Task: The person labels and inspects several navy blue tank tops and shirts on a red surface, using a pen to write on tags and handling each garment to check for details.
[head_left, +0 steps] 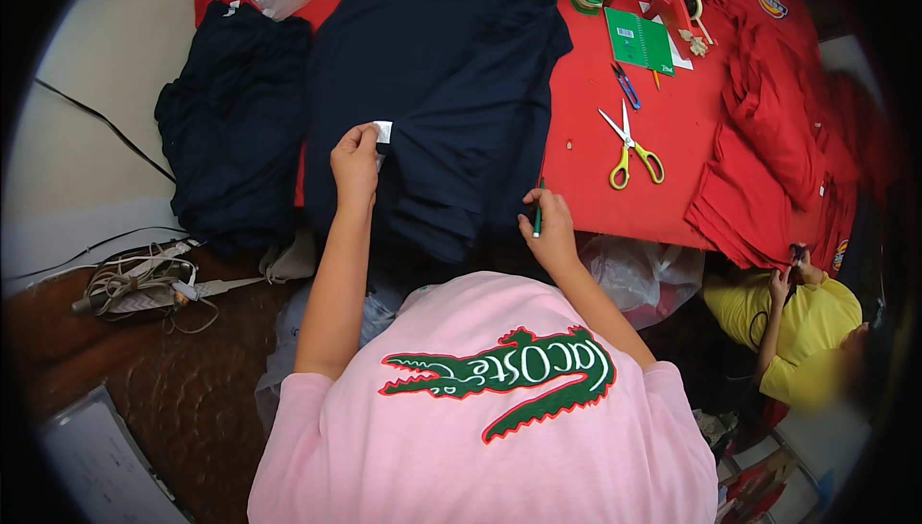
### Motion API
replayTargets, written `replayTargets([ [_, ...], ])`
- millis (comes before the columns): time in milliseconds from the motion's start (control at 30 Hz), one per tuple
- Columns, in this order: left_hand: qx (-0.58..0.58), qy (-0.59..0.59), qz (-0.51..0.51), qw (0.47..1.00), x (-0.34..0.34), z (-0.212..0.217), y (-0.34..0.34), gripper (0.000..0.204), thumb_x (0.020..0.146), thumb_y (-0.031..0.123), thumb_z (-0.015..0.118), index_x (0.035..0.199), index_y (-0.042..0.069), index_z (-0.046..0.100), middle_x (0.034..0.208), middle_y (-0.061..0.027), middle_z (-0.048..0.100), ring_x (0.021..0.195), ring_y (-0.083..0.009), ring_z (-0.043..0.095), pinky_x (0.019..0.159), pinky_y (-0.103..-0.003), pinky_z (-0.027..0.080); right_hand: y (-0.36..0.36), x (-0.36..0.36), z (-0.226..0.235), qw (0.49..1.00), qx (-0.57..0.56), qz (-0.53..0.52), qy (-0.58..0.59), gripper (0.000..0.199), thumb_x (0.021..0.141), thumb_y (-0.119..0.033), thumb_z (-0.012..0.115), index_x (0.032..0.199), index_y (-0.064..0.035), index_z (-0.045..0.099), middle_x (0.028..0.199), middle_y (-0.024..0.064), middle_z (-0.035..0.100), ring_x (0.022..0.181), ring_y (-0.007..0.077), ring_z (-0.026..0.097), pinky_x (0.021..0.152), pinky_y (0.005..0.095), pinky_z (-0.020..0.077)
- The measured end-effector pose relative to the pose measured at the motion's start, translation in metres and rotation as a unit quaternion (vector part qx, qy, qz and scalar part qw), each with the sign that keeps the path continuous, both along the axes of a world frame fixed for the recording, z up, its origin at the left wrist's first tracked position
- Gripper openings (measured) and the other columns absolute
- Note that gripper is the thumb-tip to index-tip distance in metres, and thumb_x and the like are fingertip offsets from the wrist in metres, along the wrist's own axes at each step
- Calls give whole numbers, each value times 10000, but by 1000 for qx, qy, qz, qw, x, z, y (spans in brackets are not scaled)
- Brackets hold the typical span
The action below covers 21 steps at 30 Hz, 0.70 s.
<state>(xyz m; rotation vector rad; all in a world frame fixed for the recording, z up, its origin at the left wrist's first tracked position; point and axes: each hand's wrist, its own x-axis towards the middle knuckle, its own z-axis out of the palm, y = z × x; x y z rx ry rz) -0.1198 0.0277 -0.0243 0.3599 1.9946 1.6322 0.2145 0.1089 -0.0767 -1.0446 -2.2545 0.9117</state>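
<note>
A dark navy garment (442, 53) lies spread in front of me, its near edge folded and hanging over the table edge. My left hand (355, 167) pinches the near part of this cloth beside a small white label (384, 130), which shows past the fingertips. In my right hand (551, 233) is a slim green pen (537, 221), held close to the garment's lower right edge. Yellow-handled scissors (625, 147) lie on the red cloth (591, 130) to the right, blades partly apart. Blue thread snips (626, 85) rest beyond them.
Another folded navy garment (230, 121) lies at left. A green notebook (626, 36), a tape roll (693, 7) and small items stand far right. Red garments (754, 169) are heaped at right, near a person in yellow (816, 317). Tangled cables (144, 284) lie lower left.
</note>
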Motion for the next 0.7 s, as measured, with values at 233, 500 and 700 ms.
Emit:
replayTargets([
  [233, -13, -30, 18, 999, 6, -18, -21, 215, 1018, 188, 681, 1074, 1, 770, 695, 64, 549, 570, -22, 435, 519, -221, 329, 0, 12, 44, 953, -198, -118, 196, 275, 875, 24, 709, 1088, -66, 561, 977, 48, 599, 876, 153, 577, 839, 310, 506],
  [500, -28, 72, -15, 997, 3, -10, -37, 229, 999, 204, 731, 1083, -2, 788, 832, -2, 722, 682, -68, 560, 618, -244, 450, -22, -67, 147, 877, -70, 443, 173, 397, 784, 62, 754, 1140, -82, 653, 1330, 150, 696, 1140, 331, 694, 991, 428, 557],
  [700, -28, 262, -123, 957, 62, 56, -43, 176, 872, 164, 850, 1008, 65, 797, 930, -25, 741, 685, -105, 558, 639, -274, 472, 17, -51, 107, 921, -263, 65, 281, 253, 1140, -119, 477, 1305, -21, 642, 1166, 92, 742, 1004, 149, 744, 839, 271, 553],
])
